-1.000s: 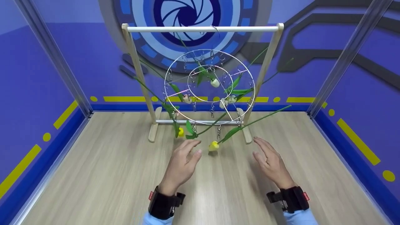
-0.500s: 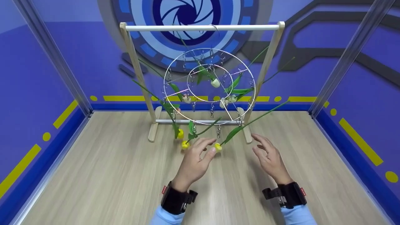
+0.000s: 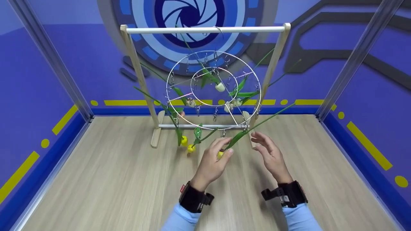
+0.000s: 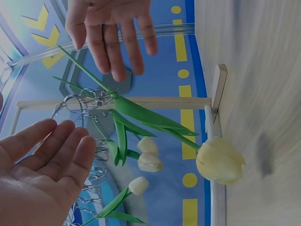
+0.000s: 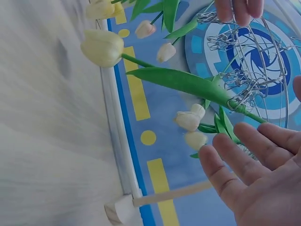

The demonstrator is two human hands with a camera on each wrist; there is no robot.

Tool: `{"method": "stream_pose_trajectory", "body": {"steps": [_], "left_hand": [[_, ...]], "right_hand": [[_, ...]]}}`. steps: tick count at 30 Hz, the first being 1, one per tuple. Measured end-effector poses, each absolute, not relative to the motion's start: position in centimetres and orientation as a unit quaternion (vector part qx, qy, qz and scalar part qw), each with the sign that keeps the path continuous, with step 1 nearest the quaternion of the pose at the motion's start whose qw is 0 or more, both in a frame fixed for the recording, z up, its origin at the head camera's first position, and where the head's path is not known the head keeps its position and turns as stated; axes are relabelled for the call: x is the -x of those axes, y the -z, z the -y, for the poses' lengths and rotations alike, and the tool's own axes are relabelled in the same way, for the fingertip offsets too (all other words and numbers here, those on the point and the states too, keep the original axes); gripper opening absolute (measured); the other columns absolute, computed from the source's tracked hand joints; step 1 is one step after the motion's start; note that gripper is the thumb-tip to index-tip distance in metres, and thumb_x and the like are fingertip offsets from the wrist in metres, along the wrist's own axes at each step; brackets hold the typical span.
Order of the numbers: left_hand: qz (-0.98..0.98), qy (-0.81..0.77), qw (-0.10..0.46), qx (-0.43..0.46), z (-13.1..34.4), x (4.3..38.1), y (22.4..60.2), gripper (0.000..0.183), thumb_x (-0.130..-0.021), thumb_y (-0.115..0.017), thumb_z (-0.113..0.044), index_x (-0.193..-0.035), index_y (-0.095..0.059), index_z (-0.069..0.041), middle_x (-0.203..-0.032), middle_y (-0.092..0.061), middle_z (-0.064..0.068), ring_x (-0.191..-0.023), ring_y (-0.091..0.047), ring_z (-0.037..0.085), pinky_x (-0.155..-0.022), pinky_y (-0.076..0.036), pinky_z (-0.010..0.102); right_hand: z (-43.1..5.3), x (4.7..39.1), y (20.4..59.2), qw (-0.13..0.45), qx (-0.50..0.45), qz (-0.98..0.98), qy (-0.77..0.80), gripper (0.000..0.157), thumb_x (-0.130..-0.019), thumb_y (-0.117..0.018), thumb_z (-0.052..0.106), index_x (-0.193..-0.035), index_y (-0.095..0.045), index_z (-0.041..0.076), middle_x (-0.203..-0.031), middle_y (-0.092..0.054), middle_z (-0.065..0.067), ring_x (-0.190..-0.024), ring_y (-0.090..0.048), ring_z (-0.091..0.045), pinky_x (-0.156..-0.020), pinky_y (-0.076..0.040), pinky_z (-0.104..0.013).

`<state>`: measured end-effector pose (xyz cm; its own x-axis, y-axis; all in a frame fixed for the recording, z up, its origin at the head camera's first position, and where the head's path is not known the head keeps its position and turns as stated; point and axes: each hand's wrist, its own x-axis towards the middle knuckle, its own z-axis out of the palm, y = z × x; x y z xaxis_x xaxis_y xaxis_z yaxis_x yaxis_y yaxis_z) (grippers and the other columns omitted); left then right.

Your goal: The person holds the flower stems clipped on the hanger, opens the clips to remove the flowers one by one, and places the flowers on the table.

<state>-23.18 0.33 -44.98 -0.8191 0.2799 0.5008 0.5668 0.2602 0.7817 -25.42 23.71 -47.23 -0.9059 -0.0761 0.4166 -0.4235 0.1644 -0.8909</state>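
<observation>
My left hand (image 3: 213,162) is raised in front of the wire ring hanger, its fingers loosely extended and gripping nothing. Just beyond its fingers hangs a yellow artificial tulip (image 4: 220,160), head down and partly covered by that hand in the head view. The tulip's leaf (image 5: 178,84) and stem slant up to the right from the bloom, held by a metal clip at the hanger's rim. On the stem's other side my right hand (image 3: 271,157) hovers with fingers spread, palm facing the flower. The double-ring hanger (image 3: 169,71) has clips dangling all round.
A wooden stand (image 3: 279,57) with a white top bar (image 3: 167,30) carries the hanger. Two more yellow tulips, one low at front left (image 3: 191,148), and several pale tulips (image 3: 220,87) hang from the rings. Patterned blue walls enclose the wooden table (image 3: 106,179).
My left hand has moved right, from the front-left tulip to the one at front centre. My right hand has shifted slightly left and forward. The front tulips have swung a little.
</observation>
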Motion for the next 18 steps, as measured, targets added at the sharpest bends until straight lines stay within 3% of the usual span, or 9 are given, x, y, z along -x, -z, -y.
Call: {"method": "stream_pose_trajectory", "body": {"steps": [4, 11, 18], "left_hand": [[0.781, 0.55, 0.137, 0.264, -0.6, 23.7, 45.5, 0.044, -0.105, -0.055, -0.025, -0.142, -0.058, 0.0, -0.143, -0.059, 0.015, -0.132, -0.057, 0.029, -0.105, -0.05, 0.042], [0.777, 0.561, 0.134, 0.254, -1.0, 24.3, 46.1, 0.044, -0.106, -0.056, -0.024, -0.141, -0.058, 0.002, -0.141, -0.06, 0.016, -0.128, -0.059, 0.03, -0.101, -0.053, 0.043], [0.779, 0.565, 0.122, 0.242, -1.2, 24.8, 46.2, 0.045, -0.105, -0.057, -0.025, -0.143, -0.056, 0.0, -0.141, -0.059, 0.017, -0.119, -0.063, 0.031, -0.099, -0.054, 0.046]], "right_hand": [[-23.6, 25.9, 46.9, 0.143, -0.155, 0.723, -0.658, 0.044, -0.108, -0.048, 0.003, -0.15, -0.041, -0.01, -0.146, -0.051, -0.03, -0.126, -0.06, -0.02, -0.092, -0.056, -0.032], [-23.3, 26.2, 46.8, 0.135, -0.132, 0.711, -0.677, 0.049, -0.109, -0.049, 0.008, -0.154, -0.038, -0.005, -0.15, -0.049, -0.026, -0.123, -0.063, -0.015, -0.092, -0.055, -0.03], [-22.8, 26.1, 46.5, 0.161, -0.137, 0.69, -0.693, 0.047, -0.107, -0.053, 0.006, -0.151, -0.042, -0.007, -0.145, -0.052, -0.027, -0.12, -0.064, -0.02, -0.086, -0.056, -0.027]]}}
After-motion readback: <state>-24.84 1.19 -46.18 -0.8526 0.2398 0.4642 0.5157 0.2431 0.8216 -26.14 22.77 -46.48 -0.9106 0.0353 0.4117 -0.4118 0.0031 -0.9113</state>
